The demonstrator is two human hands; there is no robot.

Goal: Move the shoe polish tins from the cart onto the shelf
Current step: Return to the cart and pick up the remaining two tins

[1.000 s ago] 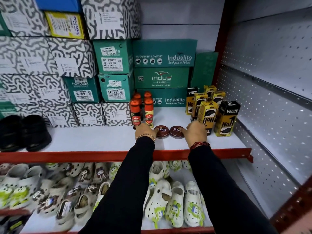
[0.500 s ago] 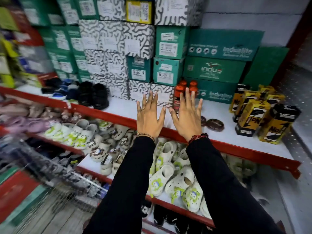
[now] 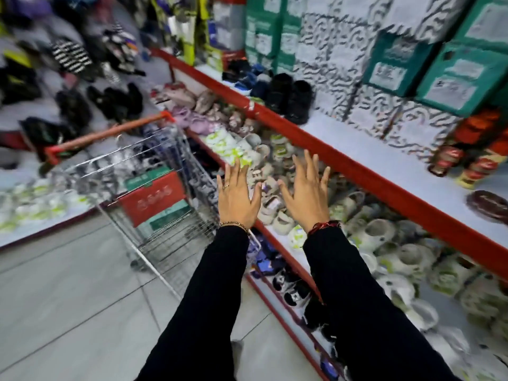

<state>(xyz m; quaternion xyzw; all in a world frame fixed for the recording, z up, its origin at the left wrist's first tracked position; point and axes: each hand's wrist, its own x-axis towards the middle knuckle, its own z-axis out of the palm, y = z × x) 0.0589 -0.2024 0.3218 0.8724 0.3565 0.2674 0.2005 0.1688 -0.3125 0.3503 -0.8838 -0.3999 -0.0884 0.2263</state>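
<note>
Both my hands are raised with fingers spread and hold nothing. My left hand (image 3: 237,196) hovers beside the right rim of the wire cart (image 3: 154,171), which has a red handle and red and green boxes inside. My right hand (image 3: 306,195) is in front of the lower shelf of clogs. A round dark brown polish tin (image 3: 488,206) lies on the white shelf (image 3: 384,155) with a red edge, at the far right. The view is blurred and I make out no tins in the cart.
Polish bottles (image 3: 467,149) stand on the shelf near the tin. Black shoes (image 3: 288,97) and stacked shoe boxes (image 3: 412,59) fill the shelf further left. White clogs (image 3: 384,237) crowd the lower shelf. Grey tiled floor (image 3: 68,298) lies left of my arms.
My hands let go of the two tins on the shelf, lifted off with fingers spread, and the view swung left from the shelf toward the cart.
</note>
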